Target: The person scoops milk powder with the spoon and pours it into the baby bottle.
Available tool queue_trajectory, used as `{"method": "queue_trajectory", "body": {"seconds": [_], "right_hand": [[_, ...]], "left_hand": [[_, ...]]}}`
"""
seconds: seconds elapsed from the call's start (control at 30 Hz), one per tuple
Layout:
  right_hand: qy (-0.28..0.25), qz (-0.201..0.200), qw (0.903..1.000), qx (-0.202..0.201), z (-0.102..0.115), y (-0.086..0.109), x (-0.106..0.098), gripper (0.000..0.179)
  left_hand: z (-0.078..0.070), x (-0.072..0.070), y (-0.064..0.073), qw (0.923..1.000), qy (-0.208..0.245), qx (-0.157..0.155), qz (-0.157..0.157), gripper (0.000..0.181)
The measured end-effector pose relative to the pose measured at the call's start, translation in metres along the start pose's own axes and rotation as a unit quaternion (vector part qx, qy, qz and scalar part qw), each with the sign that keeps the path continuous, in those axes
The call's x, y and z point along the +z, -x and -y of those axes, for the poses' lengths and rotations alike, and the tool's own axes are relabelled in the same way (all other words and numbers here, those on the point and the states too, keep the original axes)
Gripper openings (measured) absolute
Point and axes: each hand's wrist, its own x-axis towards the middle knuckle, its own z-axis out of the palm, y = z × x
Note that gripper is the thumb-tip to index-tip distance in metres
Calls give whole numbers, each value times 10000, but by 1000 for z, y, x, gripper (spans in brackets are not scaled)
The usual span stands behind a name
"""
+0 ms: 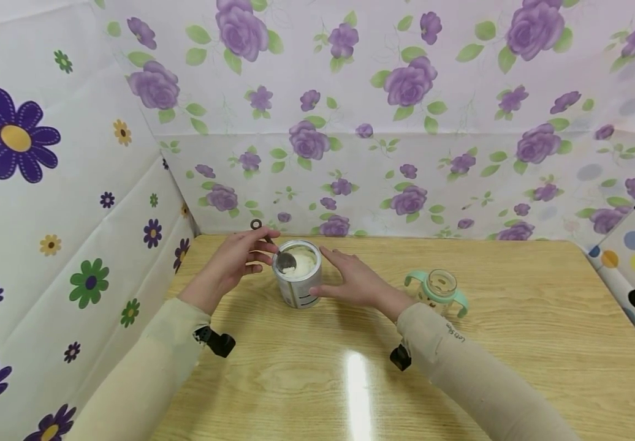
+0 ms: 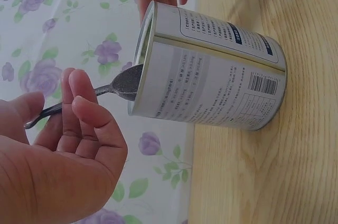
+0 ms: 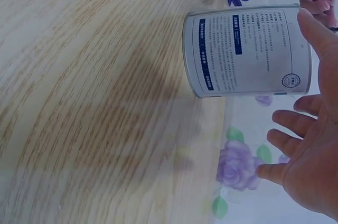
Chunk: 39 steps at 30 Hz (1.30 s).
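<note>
A silver tin can (image 1: 297,291) with printed labels stands upright on the table, its top open. Inside shows pale cream powder (image 1: 304,262). My left hand (image 1: 236,260) pinches the handle of a dark spoon (image 2: 125,82) between thumb and fingers, left of the can. The spoon's bowl dips inside the rim, over the powder, with a ring at the handle's far end. My right hand (image 1: 352,280) is spread around the can's right side, its thumb (image 3: 317,31) at the can's wall and the other fingers straight and apart.
Right of the can, behind my right forearm, stands a clear baby bottle (image 1: 440,283) with mint-green handles, no lid on it. The wooden table (image 1: 516,318) meets a flowered sheet (image 1: 361,177) at its back edge and another (image 1: 97,245) on the left.
</note>
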Motion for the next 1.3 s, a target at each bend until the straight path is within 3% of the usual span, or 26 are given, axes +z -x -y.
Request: {"method": "queue_trajectory", "body": {"seconds": [0.4,0.67,0.93,1.03,1.3], "right_hand": [[-704,-167,9973,-86,-1,-8,12,115],[-1534,-289,9877,33,-3,-19,23,121],[-1927,-417,9804,32,2,-27,32,121],[-2033,-473,9780,25,2,-30,34,119],[-2171,-554,9746,-39,0,-35,38,117]], "left_hand": [[10,-3,-4,9995,260,113,-168,52],[16,-6,-7,9994,201,156,-214,52],[13,-7,-8,9992,268,177,-229,52],[12,-6,-8,9989,201,342,-237,54],[11,-2,-7,9919,-259,1190,-366,56]]}}
